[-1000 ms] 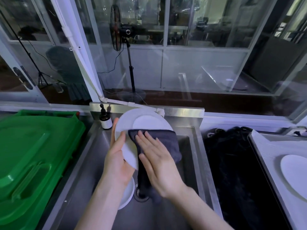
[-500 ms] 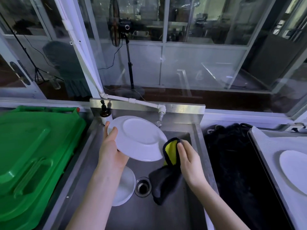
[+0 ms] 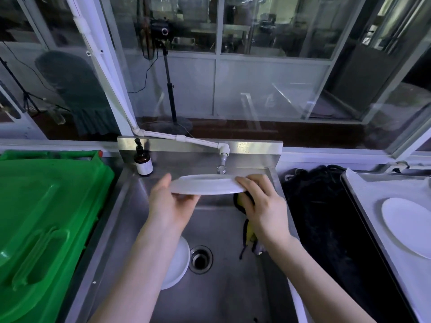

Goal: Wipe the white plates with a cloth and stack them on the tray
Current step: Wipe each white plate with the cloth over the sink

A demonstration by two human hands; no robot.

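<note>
"While it hangs nearly level over the far end of the stainless steel sink [image 3: 233, 287], just under the white tap [image 3: 222, 157], how will that round white ceramic plate [image 3: 207, 184] handle?"

"Stiff and glazed, so probably slick, more so if wet, and I'd expect it to chip or break on the steel. It looks light enough for one hand. The left hand [image 3: 170, 206] grips its left rim, thumb on top and fingers curled beneath. The right hand [image 3: 261, 206] curls over the right rim and clamps the dark cloth with a yellow face [image 3: 240, 201] under it, the loose end dangling toward the sink floor."

"Where should one take hold?"

"By the rim, on opposite sides, as now; the flat middle gives no purchase. That cloth is soft and limp, so I'd wad it against the face, not let it trail."

"And around it?"

"A second white plate [image 3: 177, 264] lies on the sink floor by the left wall, beside the round drain [image 3: 200, 258], partly hidden by the left forearm. A third white plate [image 3: 405, 227] lies flat on the white-lined metal tray [image 3: 363, 194] at the right, well apart from the sink. A brown pump bottle [image 3: 142, 163] stands at the sink's far left corner."
</note>
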